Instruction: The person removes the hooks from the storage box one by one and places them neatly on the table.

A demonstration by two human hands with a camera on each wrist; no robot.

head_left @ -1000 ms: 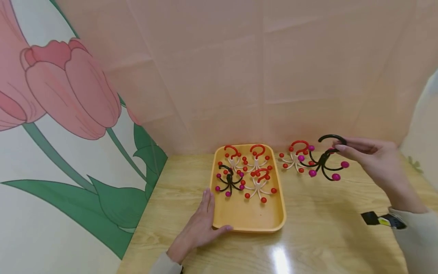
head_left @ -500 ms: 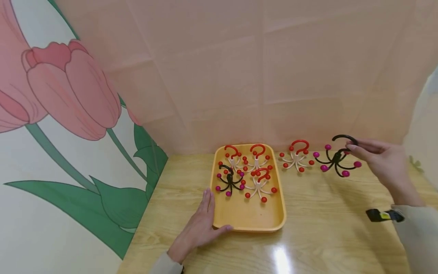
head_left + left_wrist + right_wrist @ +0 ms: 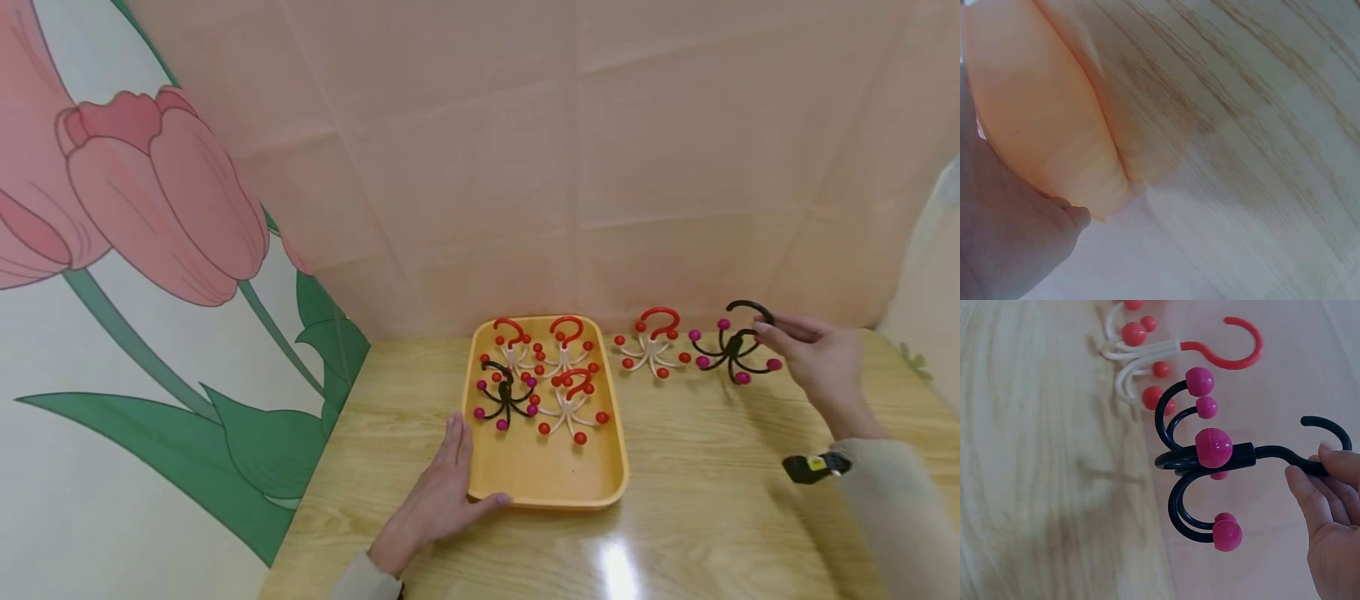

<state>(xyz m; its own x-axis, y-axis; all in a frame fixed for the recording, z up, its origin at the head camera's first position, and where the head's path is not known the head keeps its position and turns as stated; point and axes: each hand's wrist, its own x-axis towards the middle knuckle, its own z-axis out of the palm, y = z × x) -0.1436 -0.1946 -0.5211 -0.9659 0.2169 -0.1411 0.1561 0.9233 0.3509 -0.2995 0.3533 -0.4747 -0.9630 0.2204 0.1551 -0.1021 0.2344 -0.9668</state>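
My right hand (image 3: 823, 367) pinches the hook of a black multi-arm hanger (image 3: 733, 348) between thumb and fingers. Its curved arms end in magenta balls. In the right wrist view the hanger (image 3: 1235, 456) hangs over the tabletop, its shadow apart from it. Just left of it stands a white hanger (image 3: 651, 354) with a red hook and red balls. My left hand (image 3: 438, 492) rests against the near-left corner of a yellow tray (image 3: 543, 479), fingers straight along the side and thumb along the near rim. In the left wrist view the thumb (image 3: 1075, 215) touches the tray (image 3: 1054, 125).
Inside the tray stand several hangers: white ones with red hooks, such as the nearest one (image 3: 567, 408), and a black one (image 3: 505, 393). Behind the wooden table (image 3: 697, 517) hangs a pinkish cloth (image 3: 465, 183). A tulip-painted wall (image 3: 165, 200) rises at the left.
My right hand has carried the black hanger right, away from the white one, then slightly back left and lower. My left hand and the tray have stayed in place.
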